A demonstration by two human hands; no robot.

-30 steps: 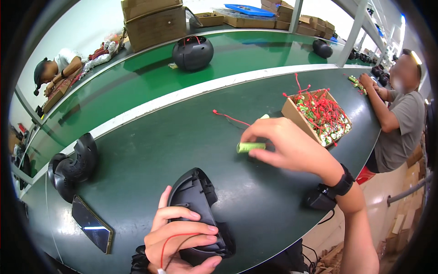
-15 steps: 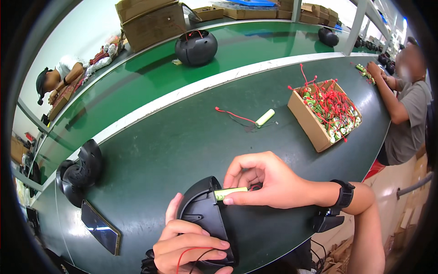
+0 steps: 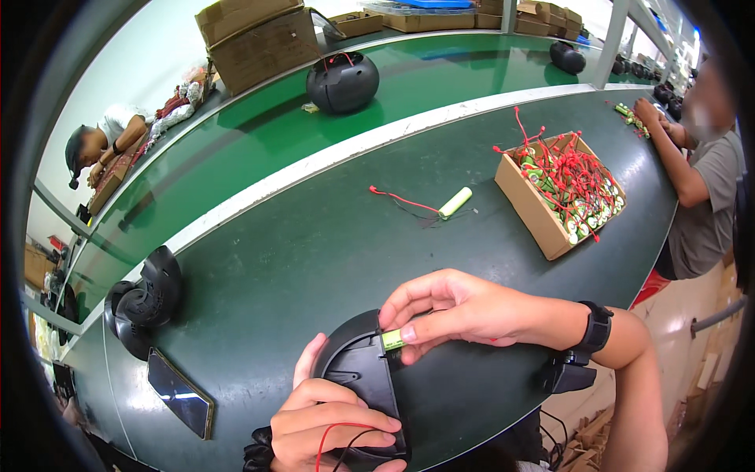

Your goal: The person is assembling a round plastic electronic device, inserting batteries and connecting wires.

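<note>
My left hand grips a curved black plastic shell at the near edge of the table, its fingers lying across the shell's face. A red and a black wire run over those fingers. My right hand pinches a light green cylindrical battery between thumb and fingers at the shell's upper right edge. Only a short piece of the battery shows; the rest is hidden by my thumb and fingers. Farther off lies a loose green battery with a red and a black lead.
An open cardboard box of wired batteries stands at the right. A phone and black curved parts lie at the left. Beyond a pale rail, a round black housing sits on a green belt. Two people work at far left and right.
My right thumb and fingers have closed farther over the battery, so less of it shows. My left hand still grips the shell. The whole view has shifted slightly.
</note>
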